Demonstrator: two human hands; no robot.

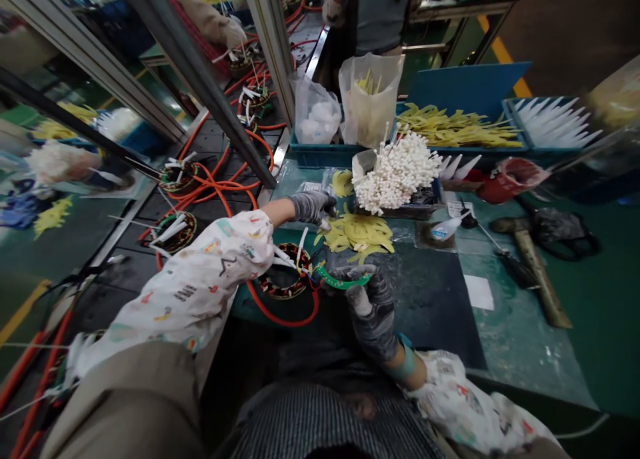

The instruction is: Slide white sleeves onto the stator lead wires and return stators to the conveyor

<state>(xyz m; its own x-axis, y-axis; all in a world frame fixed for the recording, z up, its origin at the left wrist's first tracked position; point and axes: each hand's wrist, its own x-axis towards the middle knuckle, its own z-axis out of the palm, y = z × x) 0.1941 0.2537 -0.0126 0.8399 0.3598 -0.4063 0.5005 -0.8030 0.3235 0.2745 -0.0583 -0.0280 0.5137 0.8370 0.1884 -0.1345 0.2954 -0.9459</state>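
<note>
My right hand [373,309], in a grey glove with a pale fingertip, is closed on a curved green circuit board [343,281]. Thin coloured wires run from the board's left end to a stator ring [285,272] wound with dark coils, from which white sleeves stick up. My left hand [315,209], also gloved, reaches over the ring to the edge of a pile of yellow curved insulation strips [360,234]. Its fingers are slightly bent and apart, with nothing visible between them.
Behind the pile stands a box of white-tipped sticks [400,172]. Blue bins hold yellow strips [460,129] and white pointed pieces [555,122]. A hammer [535,266] and a small bottle [446,227] lie to the right. Orange hoses [220,179] and more stators fill the conveyor; co-workers' hands show beyond.
</note>
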